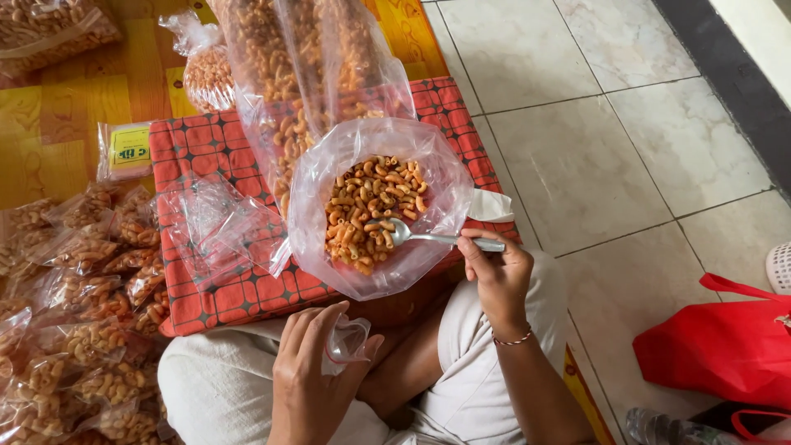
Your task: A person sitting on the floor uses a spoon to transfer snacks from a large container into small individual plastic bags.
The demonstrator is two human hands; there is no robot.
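here, item by item: the right hand (497, 276) is closing its fingers around the handle of a metal spoon (420, 237), thumb on top, the grip sitting far back so the bowl is reaching into the heap of orange curled macaroni snacks (371, 213) without the knuckles touching the plastic. those snacks are lying in a large clear bag (375, 206), its mouth rolled wide and slumping open toward the person, seemingly so the spoon is getting easy entry. the left hand (309, 371) is curling loosely, fingers half bent, pinching a small empty clear pouch (348, 339) above the lap, mouth facing upward and close below the big bag, likely to keep the gap short. behind, a taller clear sack of the same snacks (301, 74) is leaning upright on a red patterned cushion (206, 144), which is serving as a raised work surface over the wooden-look mat (82, 91). filled small packets (91, 313) are piling at the person's left, within arm's reach. a bundle of yellow labels in plastic (128, 150) is resting at the cushion's edge. a red bag (725, 346) is sitting well apart on the tiled floor (593, 140).
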